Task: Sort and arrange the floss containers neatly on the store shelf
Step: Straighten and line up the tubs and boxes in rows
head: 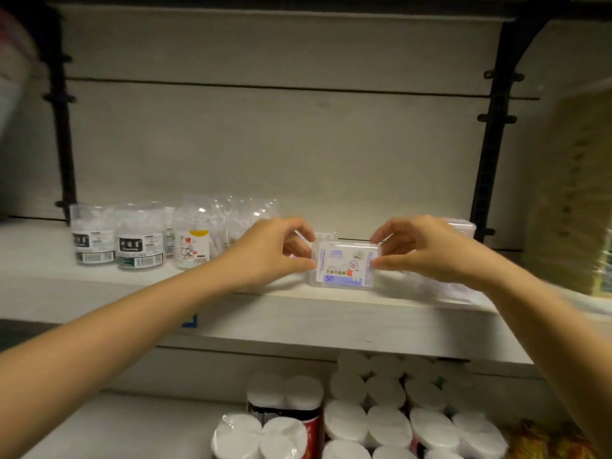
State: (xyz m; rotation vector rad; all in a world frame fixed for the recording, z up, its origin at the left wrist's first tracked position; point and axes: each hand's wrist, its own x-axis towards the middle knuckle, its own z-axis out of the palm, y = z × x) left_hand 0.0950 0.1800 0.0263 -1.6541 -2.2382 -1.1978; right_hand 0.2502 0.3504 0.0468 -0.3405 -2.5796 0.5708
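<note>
A: What's going on here?
B: Person is squaring up a floss box [346,265] on the shelf [298,316]. The left hand [271,250] is pinching its left end and the right hand [427,250] is pinching its right end, thumbs low, fingers on the top edge.
A: Is it down or lifted?
B: It's looking like it's standing on its long edge near the shelf front, label facing out. Can't tell if the base is fully touching, too blurry.
A: Where's it sitting versus the rest?
B: It's sitting between the two hands, right of middle. The round jars [139,240] are standing in a row well to the left, a cartoon jar [192,241] is just beside them, and clear bags [245,213] are lying behind the left hand. More clear boxes [462,226] are peeking out behind the right hand.
A: Any tips for doing it well?
B: I'm guessing here: holding both ends evenly so it isn't twisting, lining its face up with the shelf edge, sliding it toward the matching boxes on the right, then letting go gently. It's looking light and narrow, so it's probably tipping easily.
</note>
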